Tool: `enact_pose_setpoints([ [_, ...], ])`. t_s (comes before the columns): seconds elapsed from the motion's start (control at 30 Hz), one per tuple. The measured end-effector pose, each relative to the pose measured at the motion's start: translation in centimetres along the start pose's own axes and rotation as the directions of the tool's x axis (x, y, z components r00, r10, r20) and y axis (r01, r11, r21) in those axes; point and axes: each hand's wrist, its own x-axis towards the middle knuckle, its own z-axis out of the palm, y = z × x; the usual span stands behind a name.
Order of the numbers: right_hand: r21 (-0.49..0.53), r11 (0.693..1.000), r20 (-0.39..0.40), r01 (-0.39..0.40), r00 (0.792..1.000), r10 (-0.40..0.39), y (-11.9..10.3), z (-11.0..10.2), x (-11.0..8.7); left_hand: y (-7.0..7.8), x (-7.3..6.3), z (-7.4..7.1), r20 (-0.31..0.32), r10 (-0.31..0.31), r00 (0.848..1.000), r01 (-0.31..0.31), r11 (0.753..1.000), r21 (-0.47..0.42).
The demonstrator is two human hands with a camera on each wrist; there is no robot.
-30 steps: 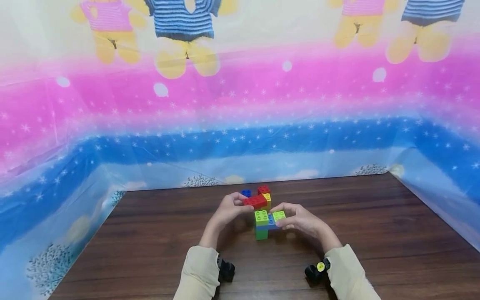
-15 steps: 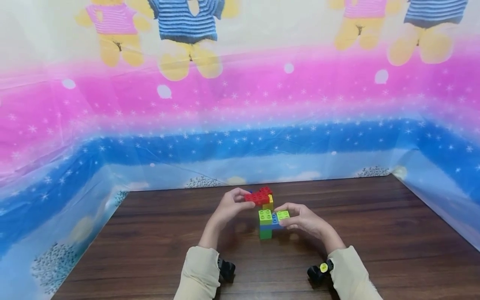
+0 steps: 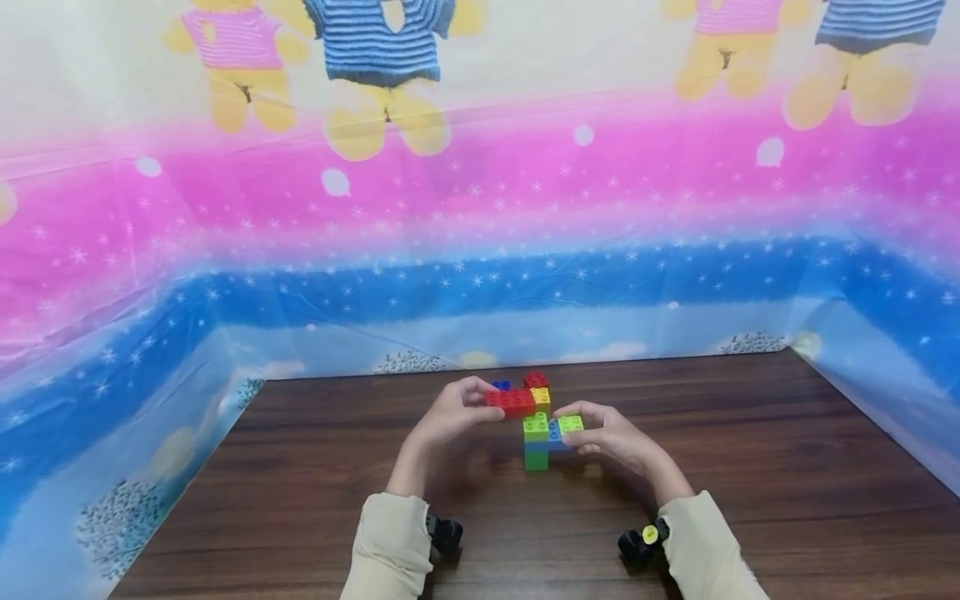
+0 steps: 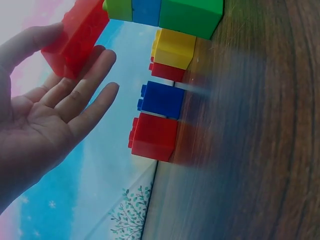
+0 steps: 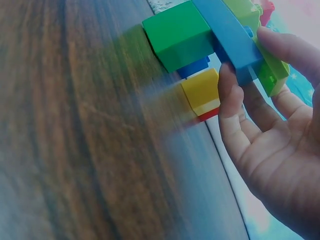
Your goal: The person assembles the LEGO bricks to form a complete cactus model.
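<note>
In my left hand (image 3: 453,410) I pinch a long red brick (image 3: 512,403) between thumb and fingers. It is off the table, left of the built piece. My right hand (image 3: 609,437) grips the right end of that piece, thumb on a lime brick (image 3: 572,426) and fingers at the blue brick's end. The piece has a long blue brick (image 5: 232,40) with a lime brick at each end on top, and a green brick (image 3: 536,459) under its left end. The red brick and the piece look close together; whether they touch, I cannot tell.
Behind the hands stand loose bricks on the brown wooden table (image 3: 300,500): a yellow brick (image 3: 542,399), a blue brick (image 4: 162,100), a red brick (image 4: 154,136) and another red brick (image 4: 168,71). A printed cloth (image 3: 480,292) surrounds the table's back and sides.
The red brick in my left hand rose and tilted half a second ago, and now sits lower and level, showing the blue brick behind. The built piece has shifted slightly farther away.
</note>
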Motion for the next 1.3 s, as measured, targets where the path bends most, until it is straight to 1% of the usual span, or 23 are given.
enact_pose_setpoints([
  [0.07,-0.007,1.000,-0.003,-0.002,1.000,0.002,0.0,0.0,0.0,-0.1,-0.2,-0.1,0.010,0.002,1.000,-0.002,1.000,0.002],
  [0.23,-0.026,1.000,-0.011,-0.004,1.000,0.004,0.1,0.1,0.1,-0.1,-0.2,0.0,0.062,-0.005,0.998,0.007,0.999,-0.044],
  [0.3,-0.031,1.000,-0.011,-0.001,1.000,0.001,0.0,0.0,0.1,0.0,-0.2,0.1,0.087,-0.016,0.996,0.022,0.997,-0.071],
  [0.43,-0.043,0.999,-0.007,0.012,1.000,-0.012,-0.2,-0.1,0.0,0.0,-0.2,0.3,0.119,-0.014,0.993,0.024,0.996,-0.083],
  [0.63,-0.073,0.997,0.001,0.025,1.000,-0.025,-0.4,-0.1,0.0,0.0,-0.2,0.4,0.123,-0.019,0.992,0.028,0.997,-0.069],
  [0.73,-0.087,0.996,0.001,0.028,1.000,-0.028,-0.5,0.0,-0.1,-0.1,-0.1,0.4,0.122,-0.008,0.993,0.014,0.999,-0.053],
  [0.87,-0.104,0.994,-0.011,0.018,1.000,-0.020,-0.7,0.2,-0.2,-0.2,0.0,0.5,0.122,0.004,0.993,-0.001,1.000,-0.030],
  [1.0,-0.130,0.991,-0.037,0.013,0.999,-0.017,-0.7,0.4,0.0,-0.4,0.1,0.7,0.125,0.009,0.992,-0.005,1.000,-0.030],
  [1.07,-0.151,0.988,-0.057,0.030,0.998,-0.039,-0.8,0.5,0.1,-0.4,0.1,0.7,0.136,0.011,0.991,-0.006,0.999,-0.041],
  [1.13,-0.172,0.983,-0.074,0.065,0.994,-0.079,-1.1,0.7,0.2,-0.4,0.1,0.8,0.145,0.019,0.989,-0.013,0.999,-0.041],
  [1.3,-0.235,0.960,-0.111,0.151,0.977,-0.181,-2.2,1.7,0.4,-0.3,0.3,0.8,0.159,0.056,0.986,-0.052,0.998,-0.031],
])
